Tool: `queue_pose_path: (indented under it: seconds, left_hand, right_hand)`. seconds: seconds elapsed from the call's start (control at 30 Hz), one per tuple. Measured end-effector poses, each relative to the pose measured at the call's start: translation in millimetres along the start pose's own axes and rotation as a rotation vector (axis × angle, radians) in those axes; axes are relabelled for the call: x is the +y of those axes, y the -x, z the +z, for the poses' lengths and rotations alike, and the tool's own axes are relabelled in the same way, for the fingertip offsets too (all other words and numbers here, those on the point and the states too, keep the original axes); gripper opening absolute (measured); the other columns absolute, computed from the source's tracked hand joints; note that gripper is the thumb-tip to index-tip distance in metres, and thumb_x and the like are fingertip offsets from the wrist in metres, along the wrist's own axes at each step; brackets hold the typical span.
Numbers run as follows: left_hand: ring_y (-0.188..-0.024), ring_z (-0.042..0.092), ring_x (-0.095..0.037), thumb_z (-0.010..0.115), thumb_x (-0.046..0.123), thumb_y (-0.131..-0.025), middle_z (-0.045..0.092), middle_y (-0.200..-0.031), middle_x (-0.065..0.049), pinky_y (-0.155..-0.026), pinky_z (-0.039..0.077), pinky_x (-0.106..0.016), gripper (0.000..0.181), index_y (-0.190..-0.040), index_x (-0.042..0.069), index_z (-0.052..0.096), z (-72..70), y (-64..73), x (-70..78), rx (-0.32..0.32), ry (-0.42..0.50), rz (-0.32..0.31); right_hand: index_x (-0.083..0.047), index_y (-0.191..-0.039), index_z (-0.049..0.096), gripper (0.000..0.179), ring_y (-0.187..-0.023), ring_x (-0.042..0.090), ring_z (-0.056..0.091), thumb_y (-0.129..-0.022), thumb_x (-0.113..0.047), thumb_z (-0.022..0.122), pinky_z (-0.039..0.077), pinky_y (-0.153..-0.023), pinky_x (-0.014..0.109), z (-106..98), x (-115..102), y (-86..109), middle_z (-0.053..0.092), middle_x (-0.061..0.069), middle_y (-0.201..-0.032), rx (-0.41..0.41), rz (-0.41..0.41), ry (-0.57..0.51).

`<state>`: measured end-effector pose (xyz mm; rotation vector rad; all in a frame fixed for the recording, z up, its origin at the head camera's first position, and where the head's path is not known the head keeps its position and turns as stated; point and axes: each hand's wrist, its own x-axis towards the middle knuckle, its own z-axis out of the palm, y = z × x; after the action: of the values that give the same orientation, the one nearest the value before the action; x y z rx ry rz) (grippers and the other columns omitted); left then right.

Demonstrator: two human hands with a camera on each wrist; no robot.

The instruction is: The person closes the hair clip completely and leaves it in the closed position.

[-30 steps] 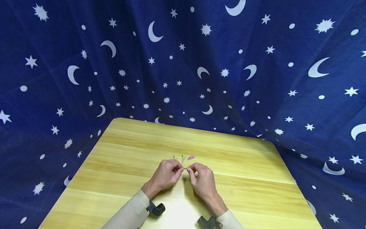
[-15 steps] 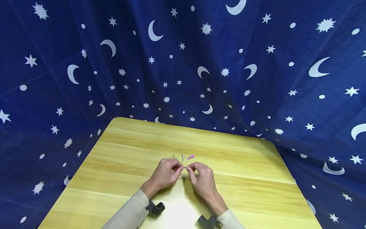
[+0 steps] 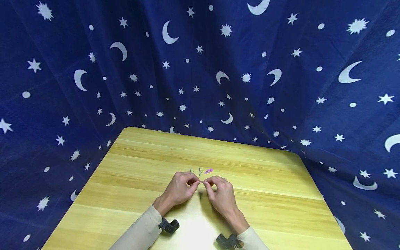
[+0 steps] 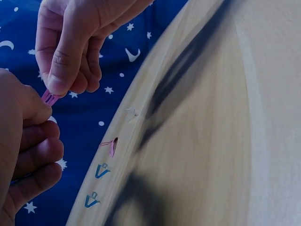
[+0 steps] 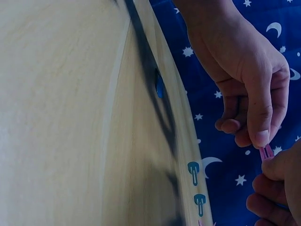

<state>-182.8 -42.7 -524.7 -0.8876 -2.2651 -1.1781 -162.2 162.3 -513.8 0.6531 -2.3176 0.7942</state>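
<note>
A small pink snap hair clip (image 4: pixel 50 98) is held between my two hands above the table. My left hand (image 3: pixel 179 189) pinches one end of it between thumb and index finger. The opposite end is pinched the same way by my right hand (image 3: pixel 222 196), so the fingertips hide much of the clip. In the right wrist view a short slotted part of it shows between the thumbs. Just beyond the hands lie a brighter pink hair clip (image 3: pixel 208 171) and two teal hair clips, one (image 3: pixel 200 172) beside the pink one and one (image 5: pixel 193 173) farther left.
The wooden table (image 3: pixel 150 152) carries the clips in a loose row. A faint whitish piece (image 4: pixel 131 113) lies past the pink clip in the left wrist view. A dark blue curtain (image 3: pixel 200 69) with moons and stars hangs behind and at both sides.
</note>
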Motion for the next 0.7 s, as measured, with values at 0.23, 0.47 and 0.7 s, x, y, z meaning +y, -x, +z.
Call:
queue_pose_path:
  seconds: [0.23, 0.47, 0.7]
  left_hand:
    - [-0.071, 0.066, 0.0, 0.084, 0.003, -0.091, 0.077, -0.082, 0.001, -0.064, 0.062, -0.024, 0.008, -0.089, 0.01, 0.08, -2.0, 1.9, -1.7, -0.004, 0.017, -0.005]
    - [-0.072, 0.066, 0.0, 0.084, 0.004, -0.092, 0.078, -0.083, 0.001, -0.066, 0.059, -0.018, 0.007, -0.091, 0.01, 0.08, -3.9, 5.3, -2.9, -0.018, 0.028, -0.024]
    - [-0.073, 0.065, 0.001, 0.084, 0.003, -0.092, 0.077, -0.083, 0.002, -0.067, 0.057, -0.014, 0.008, -0.092, 0.01, 0.08, -9.4, 7.9, -3.4, -0.046, 0.027, -0.018]
  right_hand:
    - [-0.011, -0.087, 0.08, 0.012, -0.072, 0.011, 0.072, -0.087, -0.003, 0.088, 0.063, -0.07, 0.036, 1.3, -1.9, -0.9, 0.077, -0.003, -0.079, 0.003, 0.001, -0.02]
    - [-0.011, -0.088, 0.08, 0.012, -0.073, 0.008, 0.071, -0.088, -0.003, 0.088, 0.063, -0.071, 0.034, 2.3, -3.5, -0.4, 0.078, -0.003, -0.08, -0.011, 0.001, -0.031]
    - [-0.012, -0.089, 0.08, 0.011, -0.076, 0.007, 0.072, -0.088, -0.003, 0.088, 0.064, -0.075, 0.035, 3.6, -3.4, 0.9, 0.079, -0.002, -0.082, -0.032, -0.024, -0.049]
